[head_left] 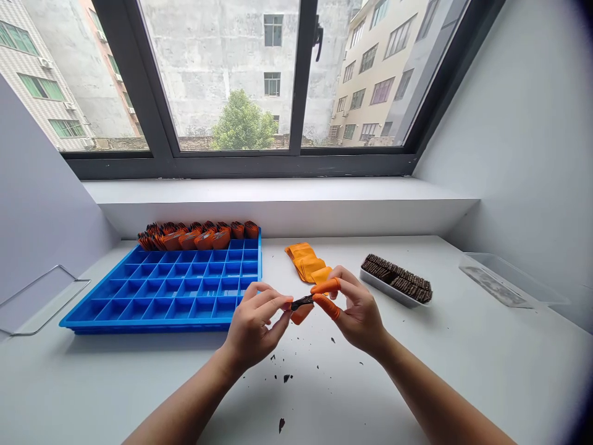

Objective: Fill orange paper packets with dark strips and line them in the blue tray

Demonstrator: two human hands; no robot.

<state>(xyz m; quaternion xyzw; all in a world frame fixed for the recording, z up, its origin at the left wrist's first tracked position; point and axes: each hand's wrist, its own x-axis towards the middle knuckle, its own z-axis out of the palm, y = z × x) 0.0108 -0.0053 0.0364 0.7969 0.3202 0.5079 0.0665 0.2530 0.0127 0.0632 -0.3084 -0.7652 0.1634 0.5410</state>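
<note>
In the middle of the head view my two hands meet over the table. My left hand (254,318) pinches a small orange packet (302,314) by its edge. My right hand (356,312) wears orange finger cots on thumb and index finger and grips the near end of a dark, crumbly piece (302,302). This piece lies at the packet's mouth; how far it sits inside is hidden by the fingers. Just behind the hands lies a fanned stack of flat orange packets (303,261). Dark crumbs (286,378) are scattered on the tabletop below.
To the left stands a blue compartment tray (185,324), its back rows holding orange packets (180,238) upright. On the right is a shallow container of dark stacked pieces (398,281), then a clear plastic lid (509,281). A wire stand (50,334) sits far left. A window ledge (278,190) bounds the back.
</note>
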